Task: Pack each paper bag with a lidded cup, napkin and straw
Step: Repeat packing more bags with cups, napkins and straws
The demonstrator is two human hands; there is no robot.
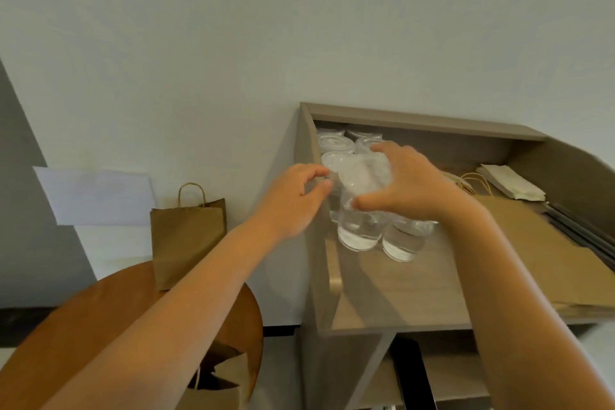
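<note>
Several clear lidded cups stand in rows at the left end of a grey-brown shelf (392, 303). My right hand (409, 183) grips the lid and upper wall of the front cup (361, 220), thumb on its near side. My left hand (293, 196) is just left of that cup, fingers curled near the rim of the cup behind it (334, 160); whether it holds anything is unclear. A brown paper bag (188, 240) stands upright on the round wooden table (100, 326). A second open bag (219, 379) shows below my left forearm.
Flat paper bags (532, 250) with twine handles lie stacked on the shelf's right part. White napkins (509, 181) sit at the back right, and dark straws (585, 236) lie along the right edge. The shelf's side wall (316, 243) rises between the table and the cups.
</note>
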